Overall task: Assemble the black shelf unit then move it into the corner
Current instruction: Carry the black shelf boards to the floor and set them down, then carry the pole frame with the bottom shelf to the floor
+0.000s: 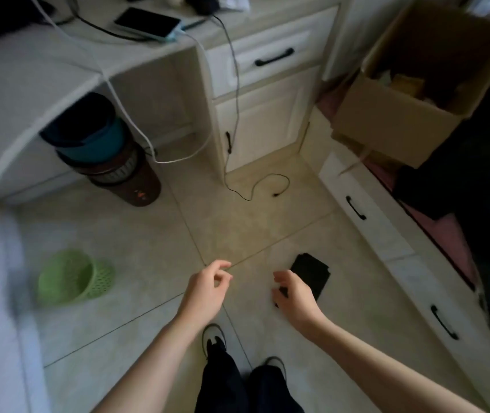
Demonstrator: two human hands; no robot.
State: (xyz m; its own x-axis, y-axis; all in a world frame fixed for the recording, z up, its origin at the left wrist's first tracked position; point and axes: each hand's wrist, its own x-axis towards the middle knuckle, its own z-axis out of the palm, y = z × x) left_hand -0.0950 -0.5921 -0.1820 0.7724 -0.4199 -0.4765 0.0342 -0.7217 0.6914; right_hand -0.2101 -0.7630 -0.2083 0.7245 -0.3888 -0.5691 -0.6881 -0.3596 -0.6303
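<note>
Green basket [72, 277] lay tipped on the floor [237, 228] at nine o'clock. The left hand [206, 289] hovered with fingers loosely curled, holding nothing. The right hand [292, 290] hung likewise, empty, over a black panel [312, 271] lying flat on the floor at its one o'clock.

Both hands loose over tiled floor [237, 228], black panel [312, 274] (possibly fabric) beside right hand [294, 295]
</note>
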